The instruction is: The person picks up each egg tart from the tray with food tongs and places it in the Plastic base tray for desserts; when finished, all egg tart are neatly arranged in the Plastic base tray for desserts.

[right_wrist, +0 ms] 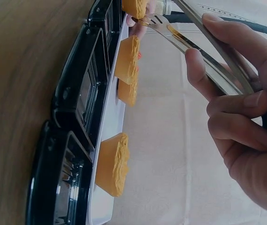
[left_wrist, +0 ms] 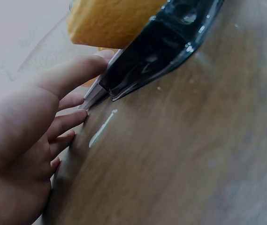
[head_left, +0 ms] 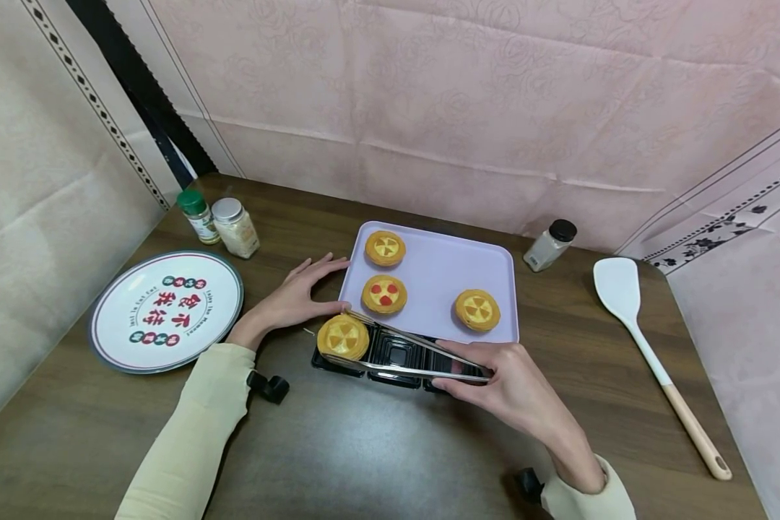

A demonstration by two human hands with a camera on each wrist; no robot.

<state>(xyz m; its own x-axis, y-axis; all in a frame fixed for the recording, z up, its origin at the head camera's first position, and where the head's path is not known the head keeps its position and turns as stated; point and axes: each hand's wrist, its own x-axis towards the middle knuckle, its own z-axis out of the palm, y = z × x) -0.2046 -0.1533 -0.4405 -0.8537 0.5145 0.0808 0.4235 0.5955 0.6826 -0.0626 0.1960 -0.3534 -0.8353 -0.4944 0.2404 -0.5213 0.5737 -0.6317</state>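
- tart between the arms of the tongs, in front of the left corner of the lilac tray, over the black container; whether it rests there i cannot tell
- left of the tray: round plate, green-capped jar, silver-capped jar
- left hand at the tray's left edge, fingers outstretched, touching it
- two tarts on the tray's left side, another tart on its right
- right hand in front of the tray's right corner, gripping the tongs
- right of the tray: black-capped jar, white spatula
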